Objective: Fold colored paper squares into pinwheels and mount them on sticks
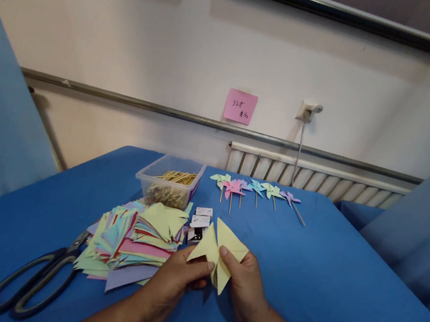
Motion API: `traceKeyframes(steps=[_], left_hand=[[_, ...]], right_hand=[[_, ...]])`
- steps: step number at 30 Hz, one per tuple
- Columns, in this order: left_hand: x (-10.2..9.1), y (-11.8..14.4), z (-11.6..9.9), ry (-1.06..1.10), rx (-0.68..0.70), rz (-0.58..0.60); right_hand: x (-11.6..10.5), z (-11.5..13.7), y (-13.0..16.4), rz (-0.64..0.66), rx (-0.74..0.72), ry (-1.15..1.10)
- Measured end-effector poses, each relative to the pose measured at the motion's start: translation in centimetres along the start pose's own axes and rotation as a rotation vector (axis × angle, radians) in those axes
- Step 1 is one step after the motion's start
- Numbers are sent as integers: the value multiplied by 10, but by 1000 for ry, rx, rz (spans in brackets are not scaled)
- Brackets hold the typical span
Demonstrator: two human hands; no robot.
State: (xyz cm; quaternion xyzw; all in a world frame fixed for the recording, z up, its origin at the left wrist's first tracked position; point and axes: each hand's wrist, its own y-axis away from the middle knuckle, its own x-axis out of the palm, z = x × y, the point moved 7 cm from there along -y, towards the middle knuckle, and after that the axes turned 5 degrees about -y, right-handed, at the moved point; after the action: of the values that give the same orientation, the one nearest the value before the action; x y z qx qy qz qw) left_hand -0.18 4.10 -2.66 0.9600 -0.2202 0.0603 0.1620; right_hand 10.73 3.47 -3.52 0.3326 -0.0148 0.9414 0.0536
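A pale yellow paper square with slits cut in from its corners (230,238) is held up between my two hands above the blue table. My left hand (183,274) pinches its left part, with the thumb on top and the fingers beneath. On the right part, my right hand (244,277) presses with its thumb, its other fingers mostly hidden behind the paper. Just past the paper stand small white boxes (200,222), the nearest one open with dark small items inside. A heap of coloured paper pieces (147,247) lies left of my left hand.
Big dark-handled scissors (39,275) lie at the left, tips by the paper heap. Behind the heap stands a clear plastic tub (148,178) of thin wooden sticks (174,184). Several paper pinwheels on sticks (233,187) lie along the table's (323,272) far edge.
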Motion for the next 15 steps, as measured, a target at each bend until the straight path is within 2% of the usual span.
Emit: traceKeyframes(steps=[5,15], left_hand=[[10,6,-6,207,22,52],[2,2,-3,159,60,-56]], right_hand=[[6,-1,3,36,9,-61],[9,-6,6,53,60,-144]])
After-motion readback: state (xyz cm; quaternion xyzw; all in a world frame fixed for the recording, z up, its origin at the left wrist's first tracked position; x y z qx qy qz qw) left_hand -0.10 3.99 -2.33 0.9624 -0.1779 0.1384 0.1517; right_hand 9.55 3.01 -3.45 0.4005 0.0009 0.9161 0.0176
